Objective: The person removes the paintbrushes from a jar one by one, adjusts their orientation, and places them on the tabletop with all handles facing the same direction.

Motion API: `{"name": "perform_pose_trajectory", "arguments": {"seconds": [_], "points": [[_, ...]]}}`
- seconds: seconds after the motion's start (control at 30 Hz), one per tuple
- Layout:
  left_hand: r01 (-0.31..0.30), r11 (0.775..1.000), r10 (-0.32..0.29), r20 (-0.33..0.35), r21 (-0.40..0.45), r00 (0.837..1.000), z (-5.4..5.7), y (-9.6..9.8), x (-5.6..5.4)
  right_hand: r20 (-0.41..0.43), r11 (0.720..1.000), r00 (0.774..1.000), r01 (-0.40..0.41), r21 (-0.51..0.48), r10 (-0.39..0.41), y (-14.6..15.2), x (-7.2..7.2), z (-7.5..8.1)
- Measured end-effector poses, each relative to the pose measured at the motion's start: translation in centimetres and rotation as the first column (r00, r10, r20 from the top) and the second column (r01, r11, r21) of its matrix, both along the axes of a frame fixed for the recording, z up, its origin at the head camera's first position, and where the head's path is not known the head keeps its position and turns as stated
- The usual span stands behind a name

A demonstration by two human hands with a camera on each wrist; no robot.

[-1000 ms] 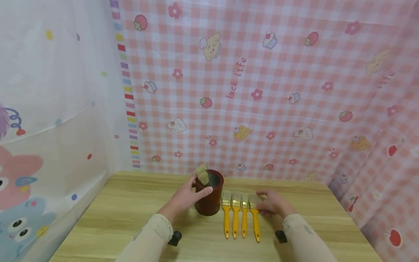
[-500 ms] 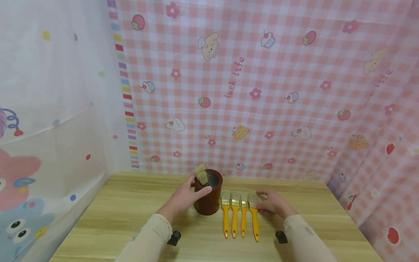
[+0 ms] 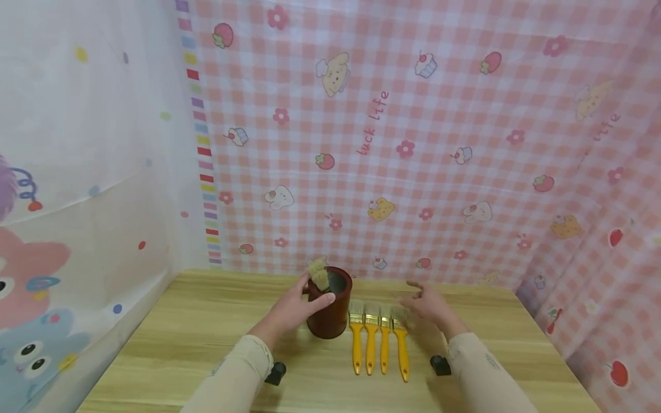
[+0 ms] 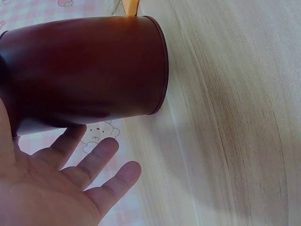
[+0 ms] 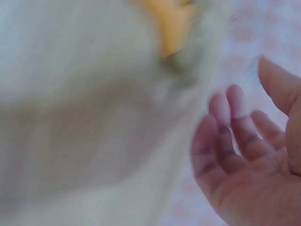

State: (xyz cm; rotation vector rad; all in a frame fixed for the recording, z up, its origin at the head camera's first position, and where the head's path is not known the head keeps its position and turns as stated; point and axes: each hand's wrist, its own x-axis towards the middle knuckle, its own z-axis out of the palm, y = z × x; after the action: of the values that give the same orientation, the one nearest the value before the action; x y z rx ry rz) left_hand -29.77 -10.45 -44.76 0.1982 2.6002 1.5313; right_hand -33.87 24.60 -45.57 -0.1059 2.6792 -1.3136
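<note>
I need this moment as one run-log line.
left hand: holds cup | right hand: empty | four brushes: side by side on table | bristles: at cup's mouth

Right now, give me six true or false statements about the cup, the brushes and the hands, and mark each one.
1. The left hand holds the cup. True.
2. The cup is white. False: it is dark reddish-brown.
3. Four brushes lie on the table. True.
4. The brushes lie left of the cup. False: they lie right of it.
5. Bristles stick out of the cup. True.
6. A brush is in the right hand. False: it holds nothing.
</note>
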Motion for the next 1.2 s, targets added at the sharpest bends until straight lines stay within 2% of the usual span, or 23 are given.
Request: {"name": "perform_pose_trajectory", "arguments": {"seconds": [0.13, 0.23, 0.3, 0.4, 0.5, 0.6, 0.8, 1.03, 1.2], "points": [[-0.002, 1.000, 0.002, 0.007, 0.003, 1.000, 0.1, -0.2, -0.1, -0.151, 0.998, 0.986, -0.070, 0.002, 0.070, -4.4, -0.9, 3.4], [0.003, 1.000, -0.003, 0.014, 0.009, 1.000, 0.2, -0.4, -0.1, -0.190, 0.982, 0.965, -0.187, -0.025, 0.179, -8.3, -0.9, 5.4], [0.010, 1.000, -0.011, 0.011, 0.021, 1.000, 0.1, -0.4, -0.1, -0.196, 0.964, 0.946, -0.265, -0.014, 0.257, -10.6, -0.9, 6.1], [0.034, 0.999, -0.034, -0.006, 0.041, 0.999, 0.0, -0.3, -0.1, -0.187, 0.949, 0.930, -0.313, 0.043, 0.315, -13.0, -0.9, 6.4], [0.066, 0.996, -0.065, -0.021, 0.055, 0.998, 0.0, -0.1, -0.1, -0.163, 0.951, 0.940, -0.284, 0.120, 0.301, -14.2, -0.8, 6.3], [0.069, 0.996, -0.068, -0.011, 0.050, 0.998, 0.1, 0.0, -0.2, -0.166, 0.950, 0.943, -0.259, 0.175, 0.288, -14.8, -0.8, 6.3], [0.042, 0.999, -0.042, 0.005, 0.024, 0.999, 0.4, 0.0, -0.2, -0.159, 0.936, 0.933, -0.288, 0.203, 0.322, -15.4, -1.1, 6.6], [0.036, 0.999, -0.036, 0.009, 0.010, 0.999, 0.4, -0.1, -0.2, -0.172, 0.907, 0.907, -0.335, 0.254, 0.383, -16.3, -1.4, 6.7], [0.026, 1.000, -0.026, 0.011, 0.003, 1.000, 0.0, -0.2, -0.2, -0.168, 0.910, 0.909, -0.339, 0.238, 0.382, -16.6, -1.4, 6.4]]}}
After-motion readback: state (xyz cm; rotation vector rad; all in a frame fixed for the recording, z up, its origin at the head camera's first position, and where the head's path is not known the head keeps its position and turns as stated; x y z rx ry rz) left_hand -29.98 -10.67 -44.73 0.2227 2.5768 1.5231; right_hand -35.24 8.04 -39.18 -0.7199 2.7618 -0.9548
